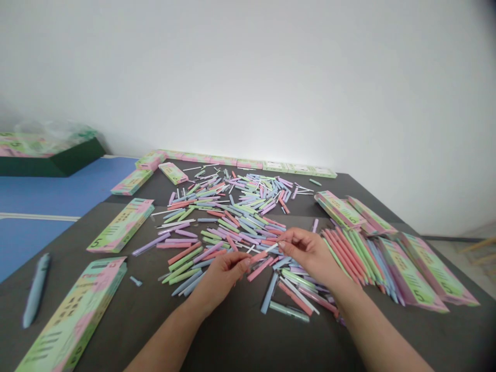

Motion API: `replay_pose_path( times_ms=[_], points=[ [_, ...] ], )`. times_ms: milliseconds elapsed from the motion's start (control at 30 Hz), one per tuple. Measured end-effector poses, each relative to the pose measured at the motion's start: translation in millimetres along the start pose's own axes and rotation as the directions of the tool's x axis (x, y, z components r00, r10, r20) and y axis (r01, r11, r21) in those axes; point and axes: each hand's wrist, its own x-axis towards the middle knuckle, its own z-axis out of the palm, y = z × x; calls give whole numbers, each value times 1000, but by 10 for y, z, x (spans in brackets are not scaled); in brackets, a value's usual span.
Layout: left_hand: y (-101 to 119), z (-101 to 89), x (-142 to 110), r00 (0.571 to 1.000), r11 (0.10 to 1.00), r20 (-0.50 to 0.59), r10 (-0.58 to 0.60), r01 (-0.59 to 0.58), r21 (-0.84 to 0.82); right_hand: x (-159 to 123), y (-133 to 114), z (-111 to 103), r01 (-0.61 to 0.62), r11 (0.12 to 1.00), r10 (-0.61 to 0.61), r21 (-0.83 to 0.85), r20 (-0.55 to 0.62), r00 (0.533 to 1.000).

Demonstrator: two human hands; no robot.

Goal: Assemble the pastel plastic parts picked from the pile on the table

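Between the finger and thumb of my left hand (222, 274) is a coral pen barrel (259, 257). My right hand (310, 254) pinches a thin white pen refill (273, 247), lined up with the barrel's far end. Whether the refill's tip is inside the barrel, I cannot tell. Under and beyond both hands spreads a loose heap of pen parts (248, 222) in coral, green, blue and purple. Below my right hand lie more barrels and white refills, among them a clear-ended green pen part (289, 311). Sorted rows of coral, green and blue pens (354, 256) lie right of my right hand.
Printed pen boxes (122, 225) line the left side, and more boxes (413, 274) lie at the right. A row of boxes (225, 159) runs along the wall. One large blue pen (36, 290) rests at the left edge. A dark green tray (73, 158) stands on the blue surface.
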Motion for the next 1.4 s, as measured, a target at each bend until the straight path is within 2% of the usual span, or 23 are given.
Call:
replay_pose_path(
  times_ms=[133,300,400,433,467,500,533,667,800,967,1200,1400],
  points=[
    [-15,53,-29,994,995,73,-76,81,-62,52,58,31,-35,996,30,79,57,998],
    [-9,116,-48,996,984,73,-47,59,-166,263,176,20,-72,993,54,92,186,981],
    [28,130,-57,998,970,35,-58,64,-234,590,277,-33,3,1000,-6,19,123,992],
    [41,133,-62,998,967,22,-67,70,-247,728,321,-42,40,995,-30,-96,103,994],
    [51,135,-67,997,964,24,-79,83,-254,873,369,-38,83,955,-61,-285,85,994],
    [58,138,-73,996,959,21,-88,90,-269,1019,420,-20,131,859,-96,-494,96,991],
    [61,142,-79,995,953,25,-92,96,-287,1161,472,12,147,818,-111,-555,99,989],
    [64,157,-97,992,938,22,-121,122,-326,1620,668,240,265,706,-170,-656,207,964],
    [85,161,-111,989,921,35,-141,144,-363,1858,822,394,337,609,-170,-718,296,940],
    [95,170,-134,988,920,54,-144,154,-361,1813,911,309,373,528,-157,-763,344,926],
    [138,204,-169,991,923,37,-128,133,-361,1377,885,103,396,433,-184,-810,350,918],
    [103,196,-149,994,935,66,-93,110,-336,1109,872,136,425,449,-186,-786,383,905]
  ],
)
